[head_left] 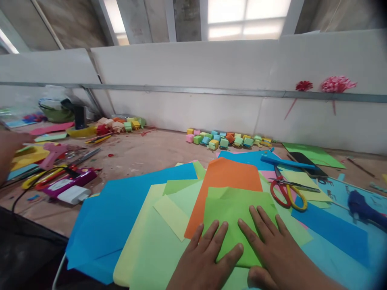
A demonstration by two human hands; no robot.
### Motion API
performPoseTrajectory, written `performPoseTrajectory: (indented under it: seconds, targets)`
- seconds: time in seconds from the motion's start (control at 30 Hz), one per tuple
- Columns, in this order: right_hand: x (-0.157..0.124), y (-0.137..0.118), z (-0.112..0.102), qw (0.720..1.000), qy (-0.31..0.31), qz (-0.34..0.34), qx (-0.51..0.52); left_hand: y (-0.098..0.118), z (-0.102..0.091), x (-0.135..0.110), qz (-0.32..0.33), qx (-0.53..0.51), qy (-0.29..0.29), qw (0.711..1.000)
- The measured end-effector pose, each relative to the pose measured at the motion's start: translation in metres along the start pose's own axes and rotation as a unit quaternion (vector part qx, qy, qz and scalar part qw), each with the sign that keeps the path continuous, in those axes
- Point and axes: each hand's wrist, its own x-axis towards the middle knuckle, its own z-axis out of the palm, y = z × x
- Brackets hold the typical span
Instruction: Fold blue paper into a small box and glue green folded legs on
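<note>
My left hand (205,257) lies flat with spread fingers on the lower left part of a green sheet of paper (232,201). On the sheet's right side rests my right hand (269,245), its fingers stretched out and its thumb near the bottom edge. An orange sheet (222,173) sticks out from beneath the green one. Below both are pale green sheets (157,245), a pale yellow strip (172,215) and a large blue sheet (102,217). Scissors with red and yellow handles (290,197) lie just beyond my right hand.
Small coloured paper boxes (223,141) stand along the wall. At left are a pink glue gun (54,155), a purple device (69,183) and another person's hand (10,153). At right lie a phone (305,163) and a dark blue glue gun (365,207).
</note>
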Motion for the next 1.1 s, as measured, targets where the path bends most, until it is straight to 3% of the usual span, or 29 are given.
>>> performPoseTrajectory:
  seconds: [0.13, 0.23, 0.37, 0.47, 0.57, 0.63, 0.73, 0.9, 1.1]
  targets:
    - [-0.011, 0.004, 0.003, 0.998, 0.053, -0.028, -0.011, -0.004, 0.004, 0.001, 0.006, -0.009, 0.054, 0.998]
    - [-0.021, 0.003, 0.001, 0.998, 0.059, -0.015, -0.016, -0.007, 0.010, -0.002, 0.025, 0.008, 0.095, 0.995]
    - [-0.028, -0.005, -0.008, 0.997, 0.002, 0.074, -0.003, -0.005, 0.020, -0.005, 0.032, 0.018, 0.100, 0.994]
    - [-0.031, -0.012, -0.012, 0.987, -0.048, 0.154, 0.009, 0.005, 0.028, -0.008, -0.020, -0.007, 0.097, 0.995]
    - [-0.034, -0.016, -0.009, 0.984, -0.038, 0.173, 0.010, 0.010, 0.031, -0.009, -0.079, -0.028, 0.070, 0.994]
    - [-0.036, -0.016, -0.004, 0.987, -0.019, 0.162, 0.003, 0.006, 0.028, -0.007, -0.056, -0.038, 0.062, 0.996]
    - [-0.040, -0.016, 0.005, 0.989, 0.011, 0.146, -0.014, -0.004, 0.019, 0.001, 0.029, -0.054, 0.074, 0.995]
    - [-0.040, -0.017, 0.010, 0.988, 0.010, 0.154, -0.018, 0.002, 0.016, 0.015, 0.051, -0.011, 0.132, 0.990]
    - [-0.042, -0.020, 0.003, 0.985, 0.003, 0.171, -0.009, 0.009, 0.022, 0.020, 0.061, -0.011, 0.122, 0.991]
